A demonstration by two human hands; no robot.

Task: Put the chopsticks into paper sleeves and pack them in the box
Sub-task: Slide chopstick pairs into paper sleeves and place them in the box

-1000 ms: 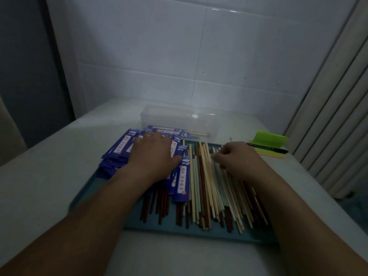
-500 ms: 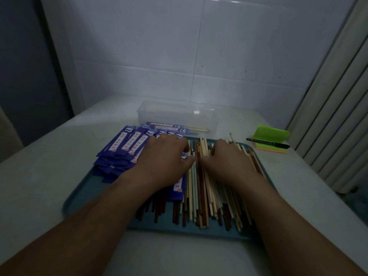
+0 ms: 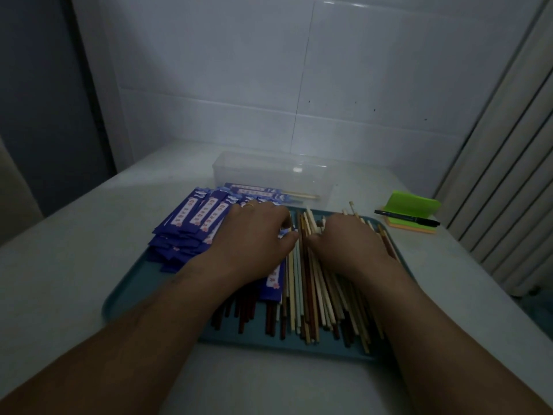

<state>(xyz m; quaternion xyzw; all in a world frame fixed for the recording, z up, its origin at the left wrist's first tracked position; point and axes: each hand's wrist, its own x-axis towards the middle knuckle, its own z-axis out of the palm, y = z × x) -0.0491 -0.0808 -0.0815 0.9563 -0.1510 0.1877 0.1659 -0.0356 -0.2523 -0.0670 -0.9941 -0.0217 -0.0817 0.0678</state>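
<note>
The step in hand looks like picking: choosing a pair from the loose pile and a wrapper to go with it. Both hands are down on the flat teal plastic tray point(image 3: 125, 298), which sits on the pale desk point(image 3: 74, 250).

The left hand point(image 3: 254, 235), with a ring on one finger, lies palm-down over the heap of dark-blue paper sleeves point(image 3: 191, 223) on the tray's left half. Its fingers point(image 3: 278, 214) bend down at the far edge and its thumb reaches toward the middle. Whether they have pinched a sleeve I cannot tell, since the palm hides it.

The right hand point(image 3: 347, 244) rests on the loose chopsticks point(image 3: 311, 295), a mix of pale, cream and dark brown wooden sticks lying lengthwise on the tray's right half. Its fingers point(image 3: 332, 223) curl close together near the far tips of the pale sticks. They touch the sticks, but I cannot make out any real grip.

Beyond the tray stands the clear plastic box point(image 3: 269, 169), with a few sleeved pairs point(image 3: 257, 191) already inside. Most of the job is plainly ahead.

The next move, I'd judge, calls for lifting out two matching sticks, opening the mouth of one sleeve and sliding them in tip-first — fiddly in this dim light.
</note>
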